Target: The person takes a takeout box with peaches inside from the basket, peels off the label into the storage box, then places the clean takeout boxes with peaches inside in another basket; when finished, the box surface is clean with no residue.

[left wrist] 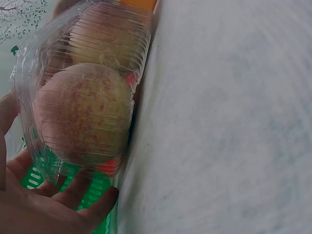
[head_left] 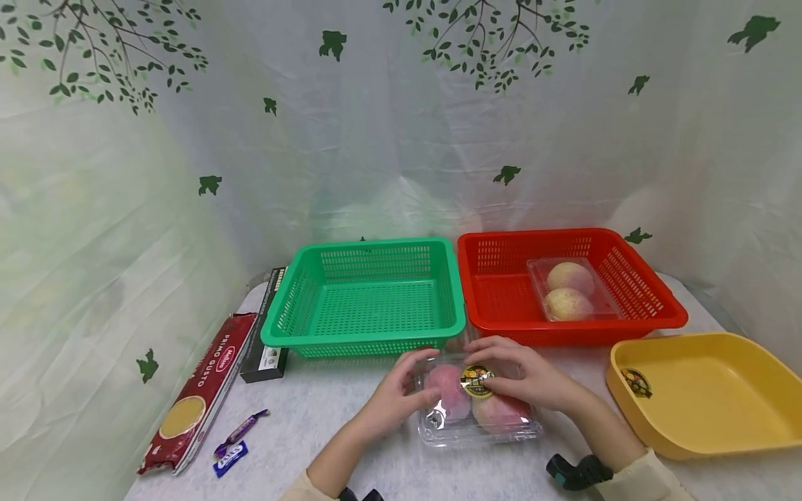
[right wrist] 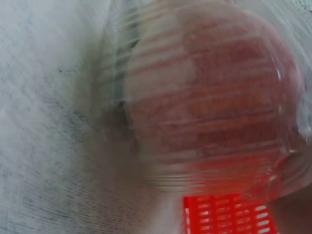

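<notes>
A clear plastic clamshell box with pinkish peaches inside lies in front of the baskets. A round black-and-gold sticker marks its lid. My left hand grips the box's left side, thumb over the top and fingers at the back. From the right, my right hand holds it, the thumb by the sticker and fingers curled over the far edge. Close up in the left wrist view, a yellow-pink peach shows through the ribbed wall. The right wrist view is blurred, with one reddish peach filling it.
Behind stand a green basket and a red basket; the red one holds a clear tray with two peaches. A yellow bin is at right. At left lie a red packet, a black box and two wrapped sweets.
</notes>
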Motion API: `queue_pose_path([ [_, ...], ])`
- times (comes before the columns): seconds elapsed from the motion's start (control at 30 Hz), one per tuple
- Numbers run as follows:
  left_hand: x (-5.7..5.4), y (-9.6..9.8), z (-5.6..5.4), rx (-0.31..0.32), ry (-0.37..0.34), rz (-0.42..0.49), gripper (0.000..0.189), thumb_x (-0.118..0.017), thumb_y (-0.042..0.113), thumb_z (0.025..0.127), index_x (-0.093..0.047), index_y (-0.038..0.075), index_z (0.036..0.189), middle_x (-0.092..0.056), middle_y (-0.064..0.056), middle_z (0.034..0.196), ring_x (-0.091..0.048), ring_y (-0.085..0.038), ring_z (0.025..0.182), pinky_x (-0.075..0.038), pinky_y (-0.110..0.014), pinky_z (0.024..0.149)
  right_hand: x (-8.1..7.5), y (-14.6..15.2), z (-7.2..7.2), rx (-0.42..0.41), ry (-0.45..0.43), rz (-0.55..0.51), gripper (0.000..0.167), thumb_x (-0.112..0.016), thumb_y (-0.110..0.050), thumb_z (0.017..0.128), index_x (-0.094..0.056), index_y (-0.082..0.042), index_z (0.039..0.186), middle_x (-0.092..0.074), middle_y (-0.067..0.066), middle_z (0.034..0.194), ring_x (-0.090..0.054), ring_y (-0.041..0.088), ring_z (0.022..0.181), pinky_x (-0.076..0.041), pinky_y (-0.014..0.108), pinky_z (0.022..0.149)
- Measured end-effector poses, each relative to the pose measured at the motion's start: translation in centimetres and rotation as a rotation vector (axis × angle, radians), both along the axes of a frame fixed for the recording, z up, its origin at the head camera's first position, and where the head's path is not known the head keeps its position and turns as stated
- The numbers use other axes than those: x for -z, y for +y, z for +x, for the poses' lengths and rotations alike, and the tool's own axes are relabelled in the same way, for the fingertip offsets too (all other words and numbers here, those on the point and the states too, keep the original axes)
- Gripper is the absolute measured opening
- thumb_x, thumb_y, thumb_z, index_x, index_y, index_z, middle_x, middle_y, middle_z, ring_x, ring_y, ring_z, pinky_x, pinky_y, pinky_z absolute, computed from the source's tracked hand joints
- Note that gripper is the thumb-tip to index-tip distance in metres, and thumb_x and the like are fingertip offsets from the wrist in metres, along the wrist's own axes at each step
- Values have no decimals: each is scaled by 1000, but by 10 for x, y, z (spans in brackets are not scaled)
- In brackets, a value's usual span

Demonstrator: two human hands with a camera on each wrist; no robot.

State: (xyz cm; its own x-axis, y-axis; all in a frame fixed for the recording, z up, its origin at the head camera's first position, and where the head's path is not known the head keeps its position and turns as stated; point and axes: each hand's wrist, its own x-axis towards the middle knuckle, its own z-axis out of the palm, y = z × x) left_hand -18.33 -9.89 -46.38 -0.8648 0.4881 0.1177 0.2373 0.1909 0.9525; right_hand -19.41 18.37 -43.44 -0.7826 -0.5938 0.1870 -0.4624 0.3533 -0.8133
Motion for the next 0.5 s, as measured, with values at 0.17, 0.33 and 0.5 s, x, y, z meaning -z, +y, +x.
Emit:
queue_pose_path([
  [0.17,1,0,0,-1,-8,6,61,-69,20,94,-43,11,149,-40,-7,151,-46,-31,137,-37,-47,112,1,-4,1,13,134,-76,20,-68,-15,94,-74,-18,113,-69,4,126,-59,10,121,-50,24,102],
  [0.33,1,0,0,-11,-15,-6,61,-69,22,94,-44,13,149,-41,-5,151,-46,-30,138,-36,-48,113,-2,-4,3,25,108,-123,13,-68,-11,94,-75,-11,105,-75,7,108,-66,8,105,-53,20,95],
  [0.5,0,0,1,-17,-23,-5,61,-69,22,94,-44,13,149,-40,-5,151,-45,-29,138,-36,-48,114,-7,-4,6,31,82,-121,13,-65,-8,95,-74,-8,105,-76,1,99,-67,11,91,-56,23,88],
])
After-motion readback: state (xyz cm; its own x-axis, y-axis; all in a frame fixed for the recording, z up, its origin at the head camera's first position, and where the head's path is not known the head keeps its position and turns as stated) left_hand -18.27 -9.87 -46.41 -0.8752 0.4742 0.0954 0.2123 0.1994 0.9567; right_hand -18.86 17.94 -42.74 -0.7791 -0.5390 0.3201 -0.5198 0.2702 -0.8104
